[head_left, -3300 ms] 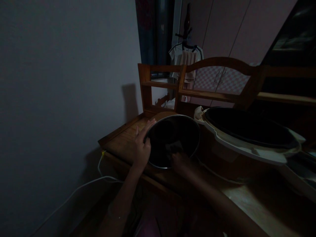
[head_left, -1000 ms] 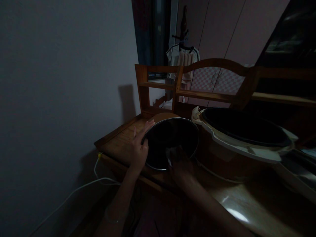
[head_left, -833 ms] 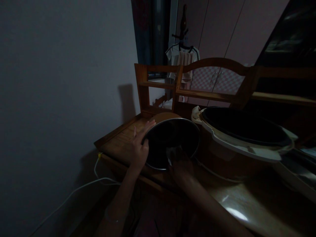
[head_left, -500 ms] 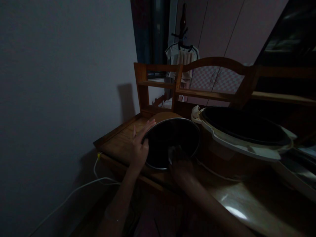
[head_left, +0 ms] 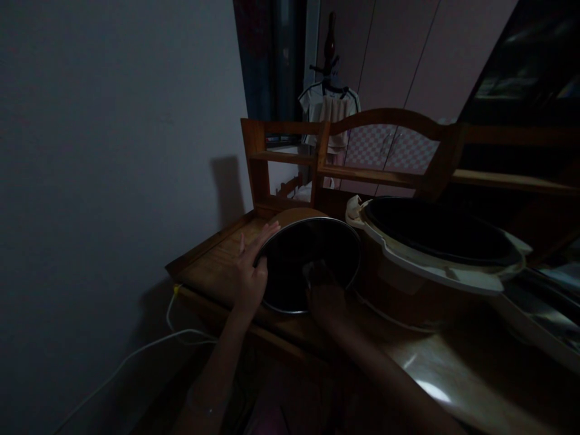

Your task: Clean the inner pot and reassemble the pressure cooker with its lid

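A dark-lined inner pot (head_left: pixel 333 241) with a thin shiny rim lies tilted on the wooden desk, its mouth facing me. My left hand (head_left: pixel 251 275) clasps the pot's left rim, thumb over the inside and fingers spread along the outer wall. Inside the pot, near its lower right edge, is my right hand (head_left: pixel 327 302). It is closed on a pale, thin cloth (head_left: pixel 311 273), pressed toward the dark inner surface. Dimness and blur hide the fingertips and most of the cloth.
Right of the pot stands a large cooker body (head_left: pixel 399 296) with a pale rim and dark opening. A wooden shelf frame (head_left: pixel 371 176) rises behind. The white wall (head_left: pixel 113 151) borders the left side, with a white cable (head_left: pixel 140 347) hanging below the desk edge.
The whole view has shifted slightly. My right hand has moved a little within the pot with the cloth, while my left hand keeps its hold on the rim.
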The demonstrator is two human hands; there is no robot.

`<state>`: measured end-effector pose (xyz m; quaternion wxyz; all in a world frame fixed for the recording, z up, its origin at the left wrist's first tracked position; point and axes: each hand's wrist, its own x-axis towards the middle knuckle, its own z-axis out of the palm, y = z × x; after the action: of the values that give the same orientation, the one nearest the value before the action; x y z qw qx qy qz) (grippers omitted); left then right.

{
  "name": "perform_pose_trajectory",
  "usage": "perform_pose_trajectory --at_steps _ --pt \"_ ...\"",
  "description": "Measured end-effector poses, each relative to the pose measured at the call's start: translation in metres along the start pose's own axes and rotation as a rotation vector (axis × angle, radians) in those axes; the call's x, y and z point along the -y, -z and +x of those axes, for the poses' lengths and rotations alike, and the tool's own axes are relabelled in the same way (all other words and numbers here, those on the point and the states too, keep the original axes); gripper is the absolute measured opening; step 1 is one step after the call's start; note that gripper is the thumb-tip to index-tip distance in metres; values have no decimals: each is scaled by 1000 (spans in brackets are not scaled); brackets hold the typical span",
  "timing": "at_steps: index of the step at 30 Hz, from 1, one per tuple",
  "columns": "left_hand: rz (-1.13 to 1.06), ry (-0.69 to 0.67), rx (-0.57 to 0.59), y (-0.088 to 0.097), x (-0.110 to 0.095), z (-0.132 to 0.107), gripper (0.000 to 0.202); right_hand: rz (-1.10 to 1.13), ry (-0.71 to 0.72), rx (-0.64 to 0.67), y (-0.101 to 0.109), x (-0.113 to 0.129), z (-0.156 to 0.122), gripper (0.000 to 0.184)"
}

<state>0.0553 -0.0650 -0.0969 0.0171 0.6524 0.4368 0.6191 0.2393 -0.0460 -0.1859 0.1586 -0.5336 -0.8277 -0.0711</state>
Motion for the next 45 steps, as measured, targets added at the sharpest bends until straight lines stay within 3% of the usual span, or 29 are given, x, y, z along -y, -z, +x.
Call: perform_pose_trajectory --at_steps 23,34,45 --pt "-27 36 23 0 -1 1 63 2 -3 -9 0 0 -2 52" --pt "-76 59 14 -1 -1 1 63 -6 -39 198 7 6 -7 44" --pt "-112 64 18 -1 -2 3 59 8 -21 211 16 14 -10 39"
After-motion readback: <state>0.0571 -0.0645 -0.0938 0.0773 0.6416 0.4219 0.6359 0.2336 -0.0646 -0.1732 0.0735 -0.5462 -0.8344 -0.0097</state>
